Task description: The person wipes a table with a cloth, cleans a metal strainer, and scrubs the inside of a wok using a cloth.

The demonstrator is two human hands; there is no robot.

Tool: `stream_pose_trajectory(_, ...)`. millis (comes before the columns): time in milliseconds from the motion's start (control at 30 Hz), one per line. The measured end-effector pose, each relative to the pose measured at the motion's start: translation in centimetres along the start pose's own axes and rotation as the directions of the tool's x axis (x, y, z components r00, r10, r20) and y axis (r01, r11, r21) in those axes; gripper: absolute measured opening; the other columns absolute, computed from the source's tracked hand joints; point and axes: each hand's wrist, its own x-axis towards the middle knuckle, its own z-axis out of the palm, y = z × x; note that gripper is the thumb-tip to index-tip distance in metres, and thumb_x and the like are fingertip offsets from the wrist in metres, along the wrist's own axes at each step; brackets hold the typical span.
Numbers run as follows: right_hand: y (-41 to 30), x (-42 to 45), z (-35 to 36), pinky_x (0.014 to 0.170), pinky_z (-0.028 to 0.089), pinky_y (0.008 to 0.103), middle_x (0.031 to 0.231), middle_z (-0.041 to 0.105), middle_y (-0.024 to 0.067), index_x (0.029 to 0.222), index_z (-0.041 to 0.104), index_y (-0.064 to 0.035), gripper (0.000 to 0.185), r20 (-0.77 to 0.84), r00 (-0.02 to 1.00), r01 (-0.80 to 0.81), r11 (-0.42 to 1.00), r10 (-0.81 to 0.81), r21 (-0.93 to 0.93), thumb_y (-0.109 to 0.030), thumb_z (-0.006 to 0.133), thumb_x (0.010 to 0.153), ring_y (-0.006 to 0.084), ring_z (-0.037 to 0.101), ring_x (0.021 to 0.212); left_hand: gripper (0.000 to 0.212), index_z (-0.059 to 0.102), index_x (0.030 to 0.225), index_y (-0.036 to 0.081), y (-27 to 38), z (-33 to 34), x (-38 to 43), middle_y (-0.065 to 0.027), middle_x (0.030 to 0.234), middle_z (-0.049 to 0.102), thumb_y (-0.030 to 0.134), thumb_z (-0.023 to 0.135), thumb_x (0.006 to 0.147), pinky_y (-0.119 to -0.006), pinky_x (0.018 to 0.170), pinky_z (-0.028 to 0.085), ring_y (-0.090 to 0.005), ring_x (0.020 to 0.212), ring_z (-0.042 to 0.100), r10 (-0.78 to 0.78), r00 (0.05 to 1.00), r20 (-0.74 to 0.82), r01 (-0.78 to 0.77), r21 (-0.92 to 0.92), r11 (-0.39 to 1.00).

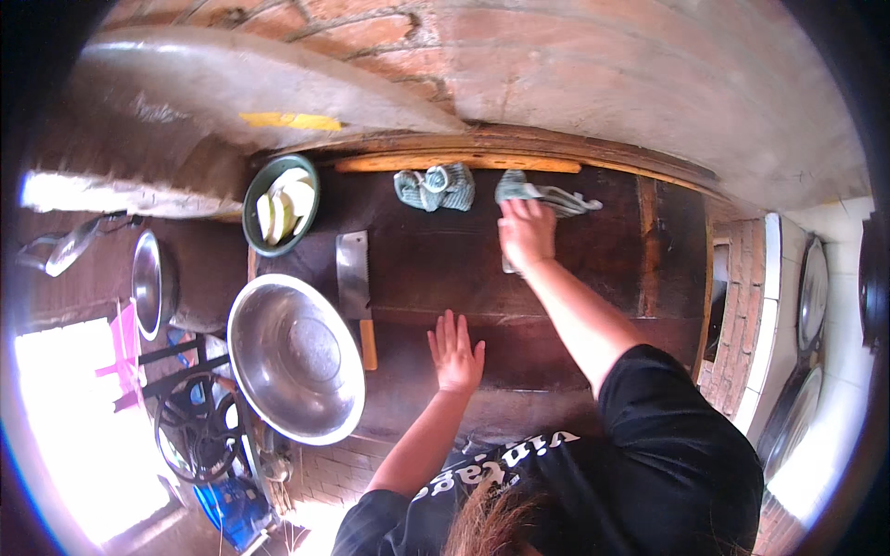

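Observation:
My right hand [528, 233] reaches to the far side of the dark wooden table [431, 271], its fingers over the near edge of a striped cloth [512, 183]. Whether the fingers grip the cloth cannot be seen. A small pale piece [509, 266] shows beside the palm, mostly hidden. Palm down over the table's near half is my left hand [457, 354], fingers somewhat apart and holding nothing. Another bunched green-and-white striped cloth [436, 187] lies left of the right hand. Further left rests a cleaver [354, 274] with a wooden handle [368, 345].
A large steel basin [288, 389] stands at the table's left edge. Behind it, a green bowl [252, 222] holds pale cut vegetable pieces [284, 206]. A smaller metal bowl [147, 285] sits farther left. Along the wall lies a wooden stick [459, 162]. Lidded pans [812, 295] are at far right.

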Motion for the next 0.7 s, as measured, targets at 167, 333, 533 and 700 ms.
stream_pose_trajectory(167, -6.6, 3.7, 3.2, 0.095, 0.019, 0.0448, 0.107, 0.05, 0.0083, 0.093, 0.053, -0.0031, 0.023, 0.357, 0.929, 0.021, 0.979, -0.094, 0.204, -0.015, 0.041, 0.077, 0.0204, 0.04, 0.107, 0.057, 0.036, 0.116, -0.001, -0.4, 0.9, 0.4, -0.0176, 0.126, 0.028, 0.027, 0.052, 0.07, -0.047, 0.097, 0.014, -0.0319, 0.118, 0.024, 0.022, 1.0, 0.023, -0.024, 0.108, 0.994)
stream_pose_trajectory(333, -7.8, 4.1, 5.1, 0.101, 0.012, 0.0383, 0.119, 0.042, 0.002, 0.111, 0.047, -0.0134, 0.032, 0.399, 0.859, 0.153, 0.905, -0.321, 0.397, -0.014, 0.035, 0.082, 0.0185, 0.032, 0.116, 0.057, 0.038, 0.113, -0.001, -0.2, 0.8, 0.5, -0.0184, 0.123, 0.032, 0.025, 0.055, 0.066, -0.05, 0.093, 0.021, -0.0339, 0.114, 0.029, 0.06, 0.998, -0.011, -0.058, 0.15, 0.987)
stream_pose_trajectory(533, 4.7, 2.7, 0.8, 0.088, 0.035, 0.0338, 0.107, 0.052, 0.007, 0.097, 0.055, -0.0076, 0.03, 0.163, 0.972, 0.112, 0.94, -0.172, 0.323, -0.009, 0.053, 0.067, 0.0225, 0.045, 0.103, 0.056, 0.038, 0.114, 0.001, -0.8, 1.4, 0.3, -0.0167, 0.125, 0.03, 0.021, 0.055, 0.065, -0.047, 0.097, 0.016, -0.0319, 0.116, 0.028, 0.058, 0.997, -0.042, -0.051, 0.154, 0.987)
stream_pose_trajectory(700, 22.0, -3.4, -6.7, 0.067, 0.042, 0.0342, 0.086, 0.056, 0.008, 0.091, 0.055, -0.0092, 0.018, 0.086, 0.943, -0.332, 0.894, 0.321, 0.301, -0.015, 0.043, 0.08, 0.0198, 0.053, 0.076, 0.055, 0.037, 0.115, 0.003, -0.5, 1.4, 0.4, -0.0158, 0.126, 0.03, 0.018, 0.053, 0.064, -0.047, 0.097, 0.017, -0.0312, 0.116, 0.028, 0.078, 0.994, -0.077, -0.064, 0.177, 0.982)
